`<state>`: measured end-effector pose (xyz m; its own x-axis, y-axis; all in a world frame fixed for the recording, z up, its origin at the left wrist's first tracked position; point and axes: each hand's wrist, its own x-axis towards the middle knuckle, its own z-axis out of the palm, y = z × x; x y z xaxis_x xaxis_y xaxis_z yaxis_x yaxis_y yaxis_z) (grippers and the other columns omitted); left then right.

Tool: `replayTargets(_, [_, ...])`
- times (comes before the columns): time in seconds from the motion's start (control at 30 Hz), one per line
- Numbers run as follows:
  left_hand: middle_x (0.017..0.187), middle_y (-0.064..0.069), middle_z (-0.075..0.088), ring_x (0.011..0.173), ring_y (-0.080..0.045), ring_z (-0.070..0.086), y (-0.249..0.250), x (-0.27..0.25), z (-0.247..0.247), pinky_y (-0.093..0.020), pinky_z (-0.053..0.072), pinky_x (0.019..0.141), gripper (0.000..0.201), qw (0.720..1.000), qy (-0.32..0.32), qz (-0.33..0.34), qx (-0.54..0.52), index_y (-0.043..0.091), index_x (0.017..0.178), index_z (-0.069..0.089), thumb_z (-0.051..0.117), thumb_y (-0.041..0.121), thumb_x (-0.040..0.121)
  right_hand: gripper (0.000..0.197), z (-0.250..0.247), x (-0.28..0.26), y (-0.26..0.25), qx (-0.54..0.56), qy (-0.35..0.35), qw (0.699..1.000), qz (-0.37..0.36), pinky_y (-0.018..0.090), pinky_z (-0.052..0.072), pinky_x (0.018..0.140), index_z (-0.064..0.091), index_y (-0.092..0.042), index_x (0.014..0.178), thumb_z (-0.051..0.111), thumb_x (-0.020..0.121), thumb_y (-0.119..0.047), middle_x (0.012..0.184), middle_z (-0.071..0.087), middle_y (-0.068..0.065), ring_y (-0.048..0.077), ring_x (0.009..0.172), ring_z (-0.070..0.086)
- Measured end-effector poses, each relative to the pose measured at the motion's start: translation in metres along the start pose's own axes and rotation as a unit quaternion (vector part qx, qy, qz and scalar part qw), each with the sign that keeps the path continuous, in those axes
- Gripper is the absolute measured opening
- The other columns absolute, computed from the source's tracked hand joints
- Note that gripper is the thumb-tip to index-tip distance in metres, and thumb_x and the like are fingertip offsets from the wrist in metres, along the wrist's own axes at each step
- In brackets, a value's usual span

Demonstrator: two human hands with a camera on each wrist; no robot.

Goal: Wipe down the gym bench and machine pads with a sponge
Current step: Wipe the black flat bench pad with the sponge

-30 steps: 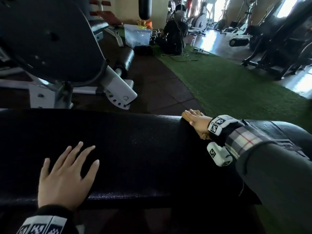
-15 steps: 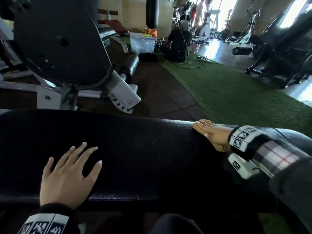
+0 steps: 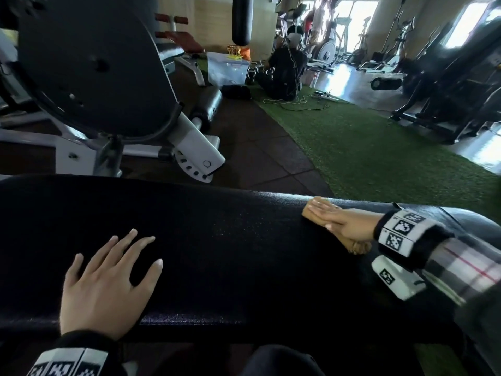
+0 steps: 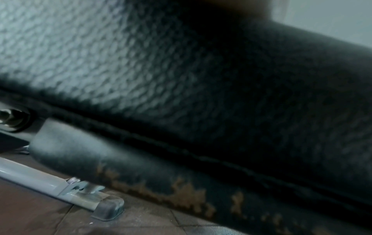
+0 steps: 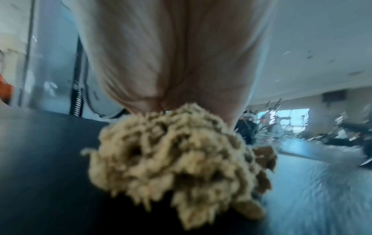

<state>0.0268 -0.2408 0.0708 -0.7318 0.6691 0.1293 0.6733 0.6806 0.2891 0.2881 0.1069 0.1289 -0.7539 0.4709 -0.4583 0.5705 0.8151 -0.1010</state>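
A long black padded bench runs across the head view. My left hand lies flat on its near left part, fingers spread and straight. In the left wrist view only the textured side of the bench pad shows. At the far edge on the right, my right hand presses a tan, rough sponge onto the pad with straight fingers. In the right wrist view the sponge bulges out from under my palm onto the bench pad.
Behind the bench stands a machine with a big black disc and a white arm. Dark floor tiles and green turf lie beyond. A person sits on the floor by a clear plastic box. More machines stand at the right.
My right hand has slid the sponge a short way along the bench's far edge. The left hand stays flat in the same spot. The head view has shifted slightly.
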Motion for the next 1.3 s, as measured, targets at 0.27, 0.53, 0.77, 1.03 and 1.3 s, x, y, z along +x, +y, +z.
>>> replayTargets(0.27, [0.153, 0.026, 0.026, 0.145, -0.001, 0.015, 0.001, 0.0, -0.003, -0.041, 0.008, 0.12, 0.069, 1.0, 0.003, 0.003, -0.001, 0.053, 0.139, 0.035, 0.012, 0.075, 0.078, 0.062, -0.022, 0.053, -0.041, -0.039, 0.027, 0.999, 0.027, 0.032, 0.002, 0.117, -0.001, -0.018, 0.149, 0.033, 0.099, -0.009, 0.157, -0.002, 0.002, 0.019, 0.145, -0.005])
replayTargets(0.53, [0.152, 0.027, 0.027, 0.144, 0.0, 0.016, 0.0, -0.002, -0.003, -0.041, 0.008, 0.12, 0.066, 1.0, 0.009, 0.004, -0.015, 0.052, 0.138, 0.037, 0.016, 0.074, 0.079, 0.06, 0.025, -0.025, -0.036, 0.018, 0.076, 0.992, -0.095, 0.025, 0.005, 0.117, 0.008, -0.029, 0.147, 0.039, 0.098, -0.013, 0.152, 0.002, -0.017, 0.001, 0.141, -0.003])
replayTargets(0.77, [0.151, 0.025, 0.029, 0.144, -0.001, 0.017, 0.001, -0.003, -0.004, -0.041, 0.007, 0.12, 0.051, 1.0, 0.007, -0.005, -0.015, 0.048, 0.138, 0.041, 0.039, 0.063, 0.089, 0.063, 0.016, -0.038, -0.017, -0.035, 0.045, 0.996, 0.07, 0.029, -0.006, 0.116, -0.007, -0.024, 0.148, 0.032, 0.1, -0.017, 0.157, -0.003, 0.0, 0.013, 0.144, -0.008])
replayTargets(1.03, [0.151, 0.024, 0.032, 0.144, -0.002, 0.019, 0.0, -0.002, -0.003, -0.042, 0.008, 0.12, 0.051, 1.0, 0.014, 0.003, -0.013, 0.048, 0.137, 0.042, 0.039, 0.064, 0.089, 0.062, 0.0, -0.003, -0.076, -0.048, 0.022, 0.998, -0.029, 0.03, -0.005, 0.113, 0.002, -0.021, 0.15, 0.035, 0.099, -0.011, 0.157, -0.001, -0.002, 0.012, 0.144, -0.007])
replayTargets(1.3, [0.152, 0.025, 0.03, 0.144, -0.001, 0.017, 0.0, -0.002, -0.003, -0.042, 0.007, 0.12, 0.05, 1.0, 0.01, 0.0, -0.011, 0.048, 0.138, 0.04, 0.042, 0.062, 0.09, 0.063, 0.031, -0.062, -0.052, -0.007, 0.025, 0.99, -0.138, 0.011, -0.013, 0.11, 0.007, -0.021, 0.149, 0.038, 0.096, -0.005, 0.155, -0.001, -0.01, -0.003, 0.14, -0.011])
